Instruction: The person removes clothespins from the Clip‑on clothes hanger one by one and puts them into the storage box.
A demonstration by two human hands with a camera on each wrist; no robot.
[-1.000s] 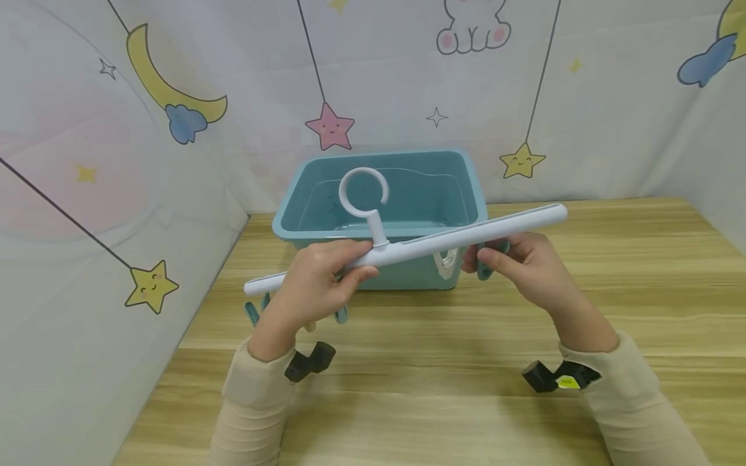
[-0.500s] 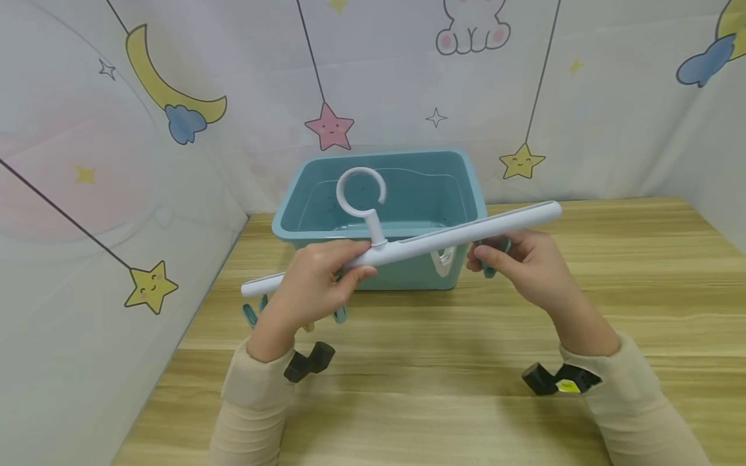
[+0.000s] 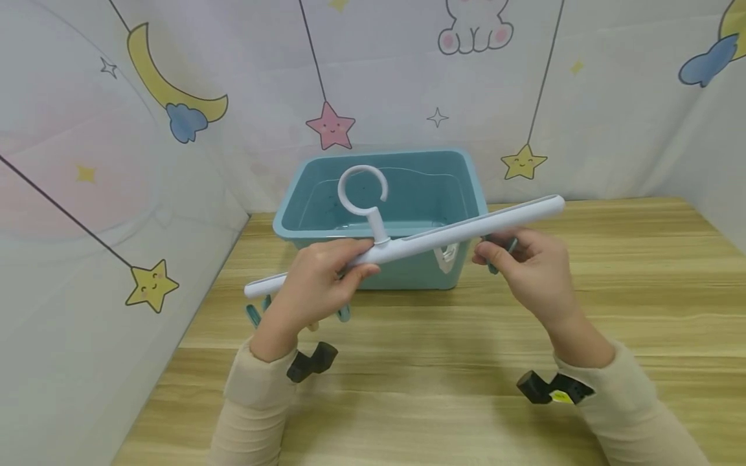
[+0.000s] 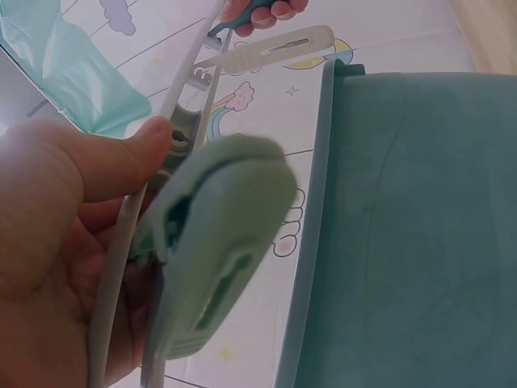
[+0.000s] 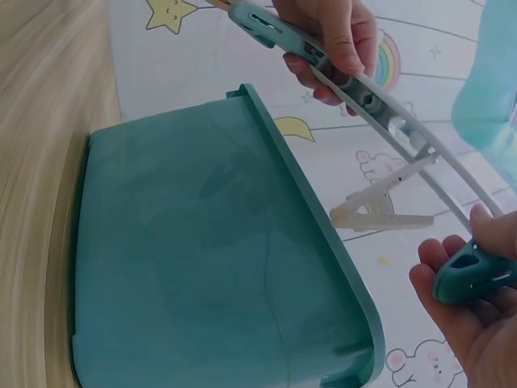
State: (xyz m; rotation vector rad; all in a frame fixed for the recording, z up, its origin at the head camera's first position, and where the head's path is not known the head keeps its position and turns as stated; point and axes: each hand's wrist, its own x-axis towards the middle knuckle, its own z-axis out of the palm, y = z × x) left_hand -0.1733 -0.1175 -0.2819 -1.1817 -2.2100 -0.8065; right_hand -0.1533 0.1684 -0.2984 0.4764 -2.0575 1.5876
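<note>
A white hanger (image 3: 466, 228) with a round hook (image 3: 344, 194) slants across the head view, its right end higher. My left hand (image 3: 315, 278) grips its bar just left of the hook. Under the right part of the bar, my right hand (image 3: 539, 268) pinches a teal clip (image 5: 467, 275) between thumb and fingers. A white clip (image 5: 380, 212) hangs from the bar between my hands. Close to my left hand, a green clip (image 4: 234, 250) fills the left wrist view. More clips (image 3: 253, 315) hang below the bar's left end, partly behind my left hand.
Behind the hanger, a teal plastic bin (image 3: 402, 275) stands on the wooden table (image 3: 419, 388). A white curtain (image 3: 396, 77) printed with stars and a moon hangs behind the table and along its left side.
My right hand has moved slightly up and to the right, with the teal clip turning a little in its fingers. The hanger's right end has risen slightly. My left hand stays nearly still.
</note>
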